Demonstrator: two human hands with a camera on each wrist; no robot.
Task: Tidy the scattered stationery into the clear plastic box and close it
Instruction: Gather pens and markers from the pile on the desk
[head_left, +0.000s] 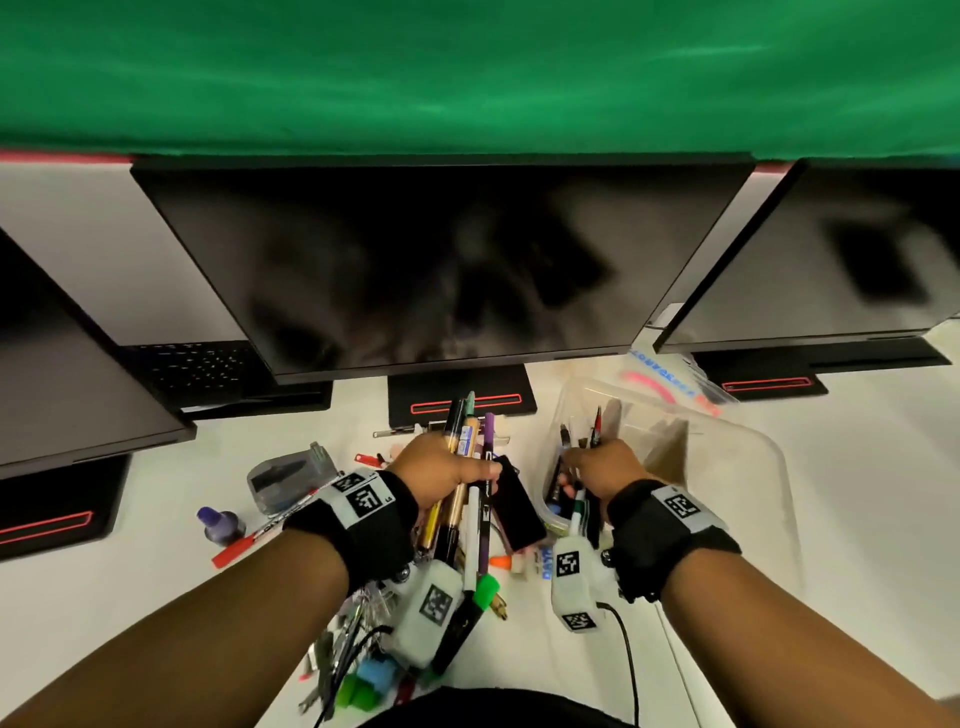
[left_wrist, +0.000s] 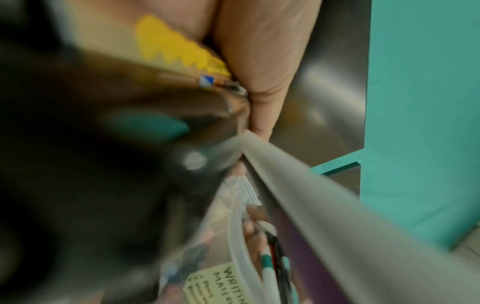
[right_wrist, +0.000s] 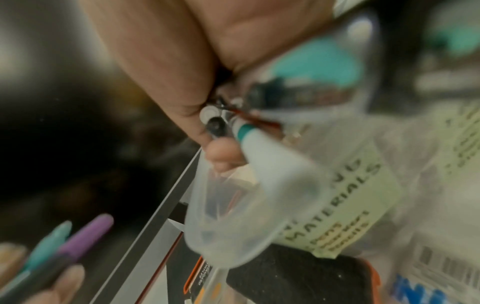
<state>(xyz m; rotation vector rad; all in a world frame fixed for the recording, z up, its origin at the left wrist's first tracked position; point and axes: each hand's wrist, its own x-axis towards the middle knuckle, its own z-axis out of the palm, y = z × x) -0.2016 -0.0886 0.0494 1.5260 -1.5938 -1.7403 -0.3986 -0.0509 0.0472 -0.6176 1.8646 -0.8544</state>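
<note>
My left hand (head_left: 447, 470) grips a thick bundle of pens and markers (head_left: 470, 441), among them a purple one and a gold one, held just left of the clear plastic box (head_left: 727, 467). My right hand (head_left: 597, 467) grips a smaller bunch of pens (head_left: 582, 512) over the box's near left corner. In the right wrist view the pens (right_wrist: 249, 133), one with a teal band, sit against the clear box rim (right_wrist: 215, 242), which carries a yellow "writing materials" label (right_wrist: 345, 205). The left wrist view is blurred; a yellow item (left_wrist: 168, 47) lies against my palm.
Three dark monitors (head_left: 441, 270) stand close behind. Loose stationery (head_left: 358, 660) lies near the front edge: a red marker (head_left: 244, 545), a purple ink bottle (head_left: 218, 525), a grey sharpener case (head_left: 291, 473), a black flat item (head_left: 519, 504). The box lid (head_left: 670, 384) lies behind the box.
</note>
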